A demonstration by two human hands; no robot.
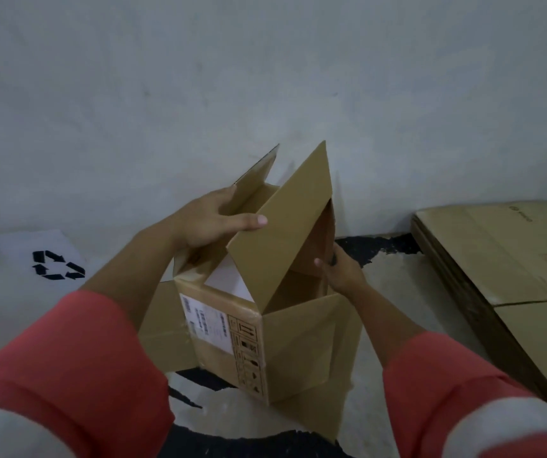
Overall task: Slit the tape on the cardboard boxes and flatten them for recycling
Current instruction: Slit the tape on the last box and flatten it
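- Cardboard box (pixel 298 352) is sitting at the lower centre of the frame, over a patchy pale and black floor (pixel 397 292) and in front of a grey wall. It is standing open, with its flaps sticking out above and below it. Whether it is touching the floor is not clear.
- Flattened cardboard stack (pixel 496 259) is lying at the right edge of the frame, against the foot of the wall and well apart from the box.
- Raised flap (pixel 288 226) is tilting up from the top of the box, between the two hands.
- White sheet (pixel 57 266) with a black recycling symbol is lying at the left of the frame, near the wall.
- Left hand (pixel 206 223), coming out of a red sleeve, is gripping the box at its top: the fingers are reaching behind the far left flap and the thumb is lying along the raised flap.
- Right hand (pixel 341 272) is gripping the right wall of the box, with the thumb inside.
- Shipping label (pixel 206 322) is showing on the near side of the box, just beside printed handling symbols (pixel 247 352).
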